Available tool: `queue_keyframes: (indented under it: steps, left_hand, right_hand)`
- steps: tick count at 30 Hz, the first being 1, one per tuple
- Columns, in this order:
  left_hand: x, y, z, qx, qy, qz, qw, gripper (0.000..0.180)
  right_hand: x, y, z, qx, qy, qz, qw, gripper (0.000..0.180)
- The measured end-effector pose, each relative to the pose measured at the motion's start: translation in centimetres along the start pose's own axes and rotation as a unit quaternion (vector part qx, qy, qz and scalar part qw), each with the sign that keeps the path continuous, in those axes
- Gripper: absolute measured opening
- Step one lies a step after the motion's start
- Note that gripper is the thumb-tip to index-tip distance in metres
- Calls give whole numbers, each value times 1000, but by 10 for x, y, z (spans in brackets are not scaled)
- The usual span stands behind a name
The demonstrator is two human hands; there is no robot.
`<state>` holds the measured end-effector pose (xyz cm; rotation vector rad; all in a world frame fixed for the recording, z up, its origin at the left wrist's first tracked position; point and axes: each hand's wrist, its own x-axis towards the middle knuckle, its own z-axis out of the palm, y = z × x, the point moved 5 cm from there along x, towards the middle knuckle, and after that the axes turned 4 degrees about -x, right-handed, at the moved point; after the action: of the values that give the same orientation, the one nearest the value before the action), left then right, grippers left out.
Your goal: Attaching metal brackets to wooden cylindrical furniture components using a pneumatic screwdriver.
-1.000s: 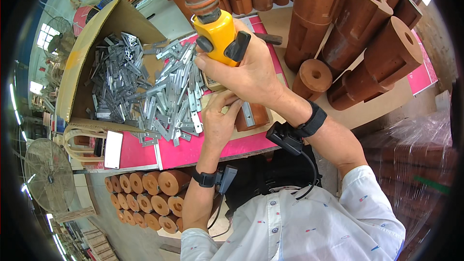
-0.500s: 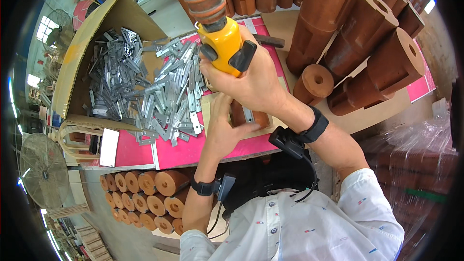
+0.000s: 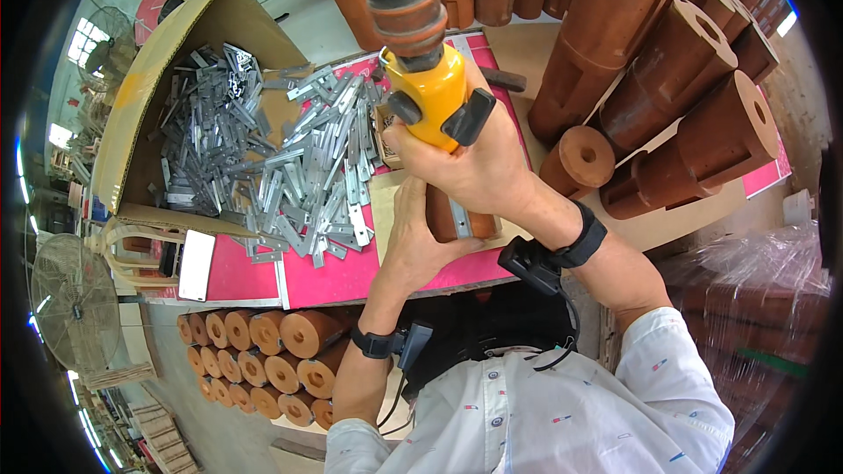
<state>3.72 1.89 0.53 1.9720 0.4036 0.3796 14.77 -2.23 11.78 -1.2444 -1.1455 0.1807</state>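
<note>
My right hand [image 3: 487, 158] is wrapped round the yellow body of a power screwdriver [image 3: 432, 88], which has a black and rust-coloured ribbed sleeve at its top. The driver points down over a short brown wooden cylinder [image 3: 480, 226] on the table; its tip is hidden behind my hand. Along the cylinder's side lies a flat metal strip [image 3: 460, 218]. My left hand [image 3: 414, 233] grips the cylinder from the left, thumb across its near end. Left of it spreads a heap of loose metal strips [image 3: 303, 167], spilling from a tipped cardboard box [image 3: 145, 114].
Tall brown grooved cylinders [image 3: 597, 31] stand at the right and back, with a short one [image 3: 580, 160] nearer. A small box [image 3: 386, 145] and a dark bar [image 3: 503, 79] lie by my right hand. A white phone-like slab [image 3: 196, 265] sits at the left edge. More cylinders [image 3: 303, 333] are stacked below.
The screwdriver and my right hand have shifted slightly right and down in the picture. My left hand and the cylinder have also shifted a little right. Both grips are unchanged.
</note>
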Motion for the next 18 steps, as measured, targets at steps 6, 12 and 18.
queue_keyframes:
  steps: [6,12,18]
  left_hand:
    - [1,3,-2,-6,-1,4,1000,111]
    - [0,2,-2,13,4,7,1000,111]
    - [12,-2,-19,-32,-7,100,994,86]
  right_hand:
    - [-3,4,-1,13,4,-1,1000,55]
    - [-4,6,1,33,-6,15,999,55]
    - [-6,12,-6,66,25,25,997,56]
